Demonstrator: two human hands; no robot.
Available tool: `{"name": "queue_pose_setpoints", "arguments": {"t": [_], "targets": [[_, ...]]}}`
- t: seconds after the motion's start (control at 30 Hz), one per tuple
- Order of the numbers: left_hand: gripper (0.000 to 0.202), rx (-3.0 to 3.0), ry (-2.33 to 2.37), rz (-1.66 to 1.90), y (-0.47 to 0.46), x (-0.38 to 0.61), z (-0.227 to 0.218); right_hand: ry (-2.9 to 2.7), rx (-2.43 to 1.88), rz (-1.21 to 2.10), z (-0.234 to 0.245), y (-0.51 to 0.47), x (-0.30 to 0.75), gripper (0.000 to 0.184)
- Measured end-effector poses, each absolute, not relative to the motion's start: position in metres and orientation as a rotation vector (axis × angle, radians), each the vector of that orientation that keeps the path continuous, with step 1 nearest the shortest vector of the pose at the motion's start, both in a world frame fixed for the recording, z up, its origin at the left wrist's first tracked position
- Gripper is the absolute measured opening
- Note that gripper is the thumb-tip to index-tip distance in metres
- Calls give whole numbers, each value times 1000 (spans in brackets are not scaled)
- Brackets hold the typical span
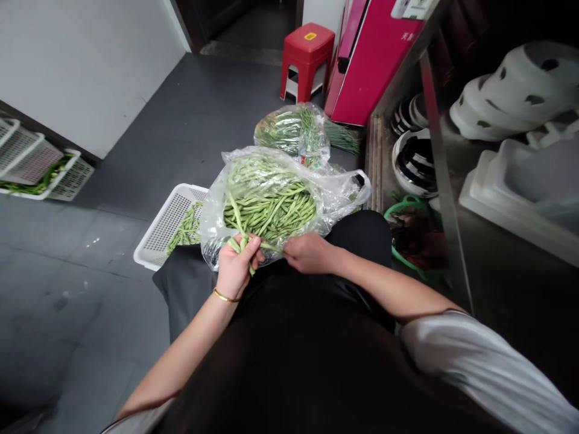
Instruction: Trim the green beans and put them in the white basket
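Note:
My left hand (237,260) is closed around a few green beans (239,226), whose ends stick out above and below the fingers. Pinched in my right hand (310,252) is the tip of a green bean (271,248) that stretches across from the left hand. Just beyond both hands, a clear plastic bag (212,211) lies wide at the mouth, full of long green beans (275,211). To the left, partly behind my knee, a white perforated basket (156,232) holds some bean pieces (186,228).
Behind the bag lies another bag of greens (289,129). A red stool (307,51) stands at the back beside a pink panel (375,57). On the right are a metal shelf with white containers (520,90) and a green basket (407,205). White crates (67,181) sit far left.

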State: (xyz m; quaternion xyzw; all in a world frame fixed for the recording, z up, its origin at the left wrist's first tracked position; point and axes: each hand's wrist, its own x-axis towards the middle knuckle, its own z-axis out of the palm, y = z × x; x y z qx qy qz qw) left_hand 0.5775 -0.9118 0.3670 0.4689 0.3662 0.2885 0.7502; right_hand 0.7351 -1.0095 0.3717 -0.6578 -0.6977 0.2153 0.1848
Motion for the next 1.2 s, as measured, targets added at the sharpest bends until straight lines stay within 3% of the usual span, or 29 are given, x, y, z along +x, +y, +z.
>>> {"name": "queue_pose_setpoints", "arguments": {"t": [0.07, 0.23, 0.43, 0.53, 0.7, 0.97, 1.1, 1.2], "targets": [[18, 1069, 745, 693, -915, 577, 372, -1803, -1789, 554, 375, -1011, 733, 21], [16, 1062, 618, 693, -921, 575, 377, -995, -1616, 779, 376, -994, 750, 40], [33, 1047, 534, 338, -918, 566, 369, -1039, -1407, 1261, 377, -975, 756, 42], [35, 1123, 620, 189, -913, 567, 363, -1046, -1357, 1103, 390, -974, 747, 37], [34, 1094, 939, 341, -904, 574, 340, -1319, -1401, 548, 406, -992, 719, 24], [33, 722, 672, 164, -901, 574, 349, -571, -1183, 1513, 360, -987, 722, 37], [27, 783, 599, 62, -905, 573, 360, -643, -1250, 1446, 352, -984, 724, 39], [25, 840, 661, 133, -910, 572, 358, -1036, -1463, 1123, 358, -992, 720, 32]]}}
